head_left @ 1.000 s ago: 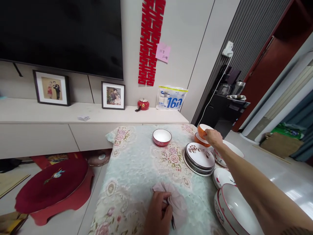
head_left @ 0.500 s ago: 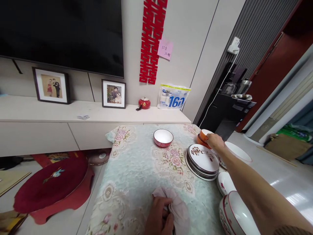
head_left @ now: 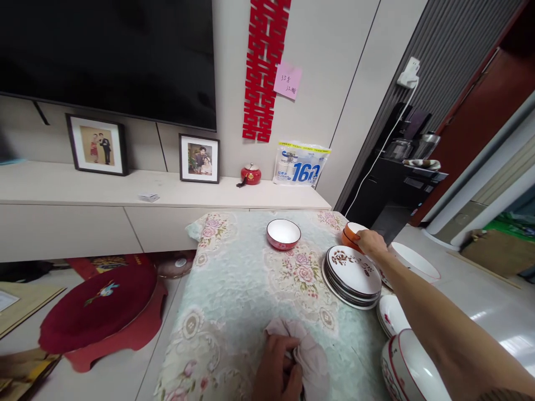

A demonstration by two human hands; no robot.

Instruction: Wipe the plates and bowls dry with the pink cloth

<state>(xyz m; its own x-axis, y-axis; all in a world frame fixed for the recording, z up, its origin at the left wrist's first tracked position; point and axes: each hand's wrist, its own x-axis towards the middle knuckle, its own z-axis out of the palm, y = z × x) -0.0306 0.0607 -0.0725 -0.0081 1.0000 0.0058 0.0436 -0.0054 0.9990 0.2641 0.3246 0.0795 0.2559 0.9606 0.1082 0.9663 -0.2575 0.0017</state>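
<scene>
At the bottom of the head view, my left hand (head_left: 278, 367) is closed on a crumpled pale cloth (head_left: 311, 362) lying on the table. My right hand (head_left: 371, 243) reaches across to the table's far right corner, its fingers gripping the rim of an orange bowl (head_left: 354, 229) with a white inside. That bowl sits in a second orange bowl (head_left: 348, 241). Just in front of them is a stack of white plates (head_left: 355, 270) with brown flowers. A red bowl (head_left: 283, 234), white inside, stands apart near the table's far side. My right forearm covers parts of the dishes at right.
White bowls with red rims (head_left: 418, 362), flowered dishes (head_left: 393, 314) and a large white bowl (head_left: 414, 260) line the right side of the flowered tablecloth (head_left: 234, 295). Beyond the table runs a white cabinet (head_left: 167, 192). A red stool (head_left: 104, 317) stands at left.
The orange bowl in my right hand has come down slightly and sits more squarely in the lower one. My left hand keeps its hold on the cloth. The whole view has shifted slightly.
</scene>
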